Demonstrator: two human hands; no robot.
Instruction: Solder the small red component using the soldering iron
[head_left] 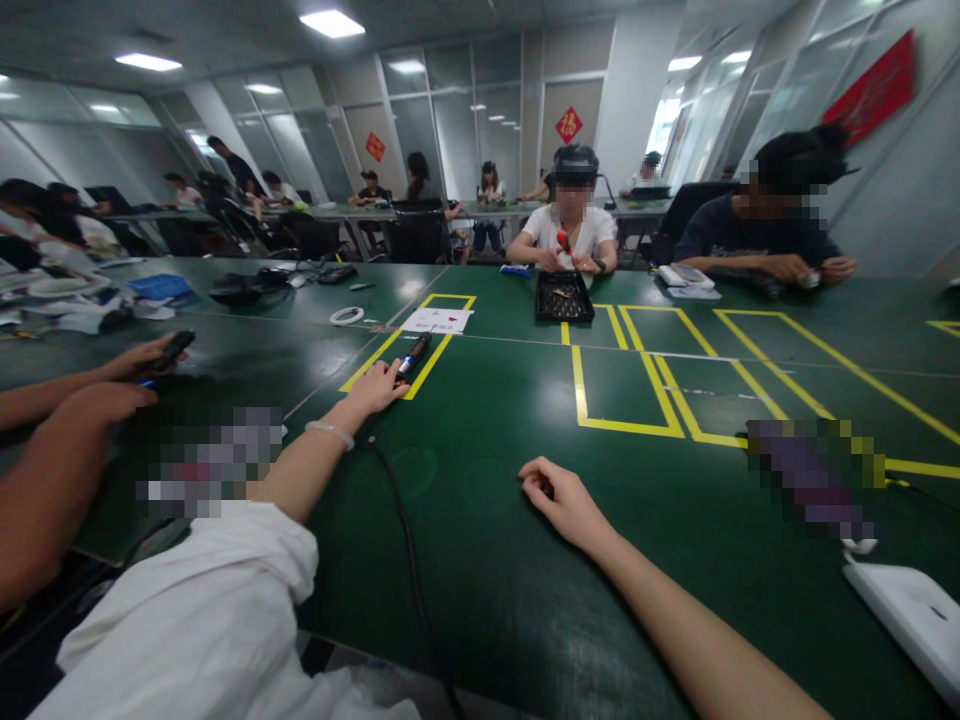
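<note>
My left hand [375, 388] is stretched forward, its fingers closed at the near end of a slim black hand tool with a blue band [415, 354]. The tool points away from me inside a yellow tape outline [429, 372], and a bit of orange shows beside my fingertips. Its exact kind is too small to tell. Just beyond it lies a white paper label [439, 320]. My right hand [559, 497] rests on the green table [480, 560] with its fingers curled in loosely, and I see nothing in it.
At left a neighbour's hand [142, 360] holds a dark tool. A black cable [405, 520] crosses the table between my arms. Across the table, a person works over a black tray [564, 298]. A white power bank [907, 615] lies at the right edge; a white cable coil [347, 316] lies further back.
</note>
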